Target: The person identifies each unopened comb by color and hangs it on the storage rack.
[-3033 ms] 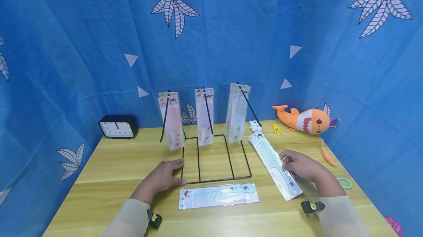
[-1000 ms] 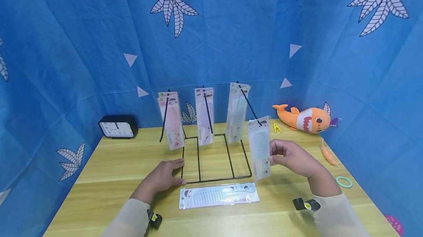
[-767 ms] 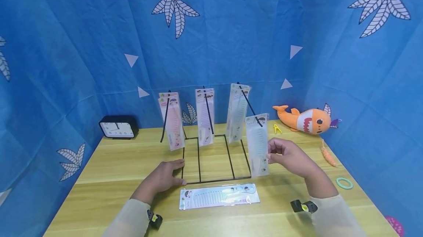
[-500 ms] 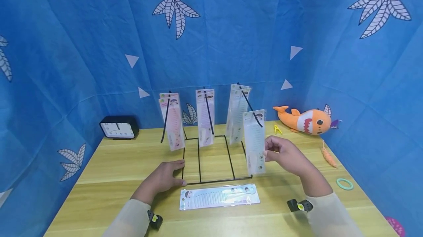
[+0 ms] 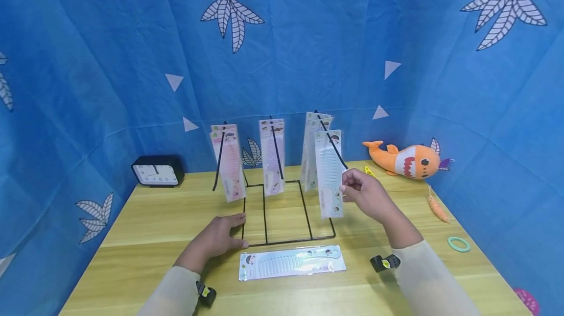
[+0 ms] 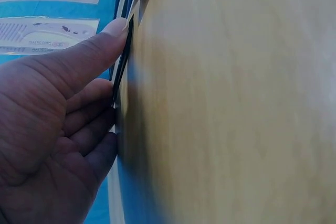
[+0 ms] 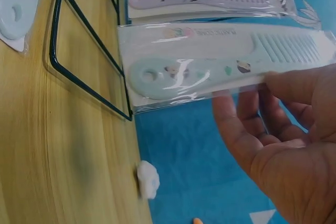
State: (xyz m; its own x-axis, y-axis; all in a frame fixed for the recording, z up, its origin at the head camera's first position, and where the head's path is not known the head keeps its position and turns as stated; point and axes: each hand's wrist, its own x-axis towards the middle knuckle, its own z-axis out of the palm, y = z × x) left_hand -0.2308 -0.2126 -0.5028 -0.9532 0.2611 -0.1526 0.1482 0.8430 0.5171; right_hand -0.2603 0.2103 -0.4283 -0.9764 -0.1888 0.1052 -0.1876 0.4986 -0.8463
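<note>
My right hand (image 5: 363, 193) pinches the edge of a packaged pale blue comb (image 5: 329, 174) between thumb and fingers. The packet hangs upright with the right-hand hook of a black wire rack (image 5: 288, 241) passing through its top. The right wrist view shows the thumb on the packet's face, near its printed comb (image 7: 178, 74). On the table, my left hand (image 5: 220, 233) lies at the rack base's left front corner, fingers relaxed, with thumb and fingertips touching the wire. Another packaged blue comb (image 5: 293, 262) lies flat in front of the rack.
Pink comb packets (image 5: 229, 164) hang on the left hook, purple ones (image 5: 272, 159) on the middle hook, and more blue ones (image 5: 309, 159) behind the held packet. A clock (image 5: 157, 171) stands at back left. Along the right lie an orange plush shark (image 5: 407, 159) and a green ring (image 5: 458, 244).
My right hand picked the blue comb packet up from the table, brought its top onto the right hook's end and slid it back up along the hook. My left hand has stayed put.
</note>
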